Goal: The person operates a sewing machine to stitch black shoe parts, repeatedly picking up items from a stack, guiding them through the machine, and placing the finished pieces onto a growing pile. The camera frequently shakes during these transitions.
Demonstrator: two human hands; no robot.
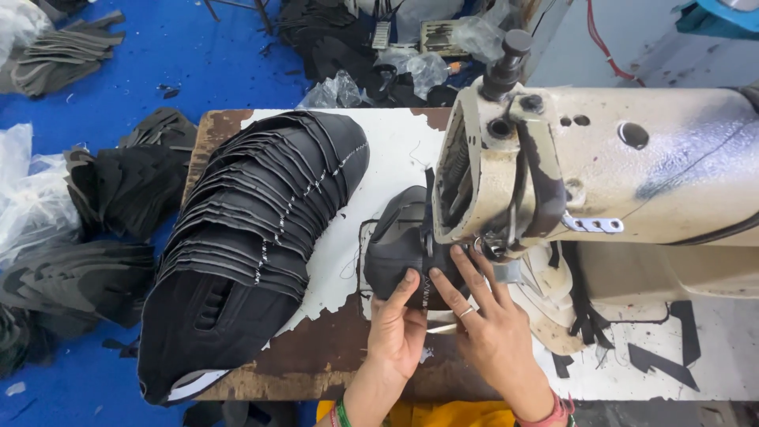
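A black fabric shoe-upper piece (395, 249) lies under the head of a cream sewing machine (624, 170), near its needle area (482, 245). My left hand (398, 328) presses on the near edge of the piece, thumb raised onto the fabric. My right hand (490, 320) lies beside it with spread fingers flat on the piece, fingertips close to the presser foot. A ring is on one finger of the right hand. Both hands touch the piece; neither is closed around it.
A long stack of several stitched black pieces (253, 229) lies on the worn white table (395, 146) to the left. Piles of black and grey fabric (103, 198) and plastic bags (32, 205) cover the blue floor. Black scraps (656, 356) lie at the right.
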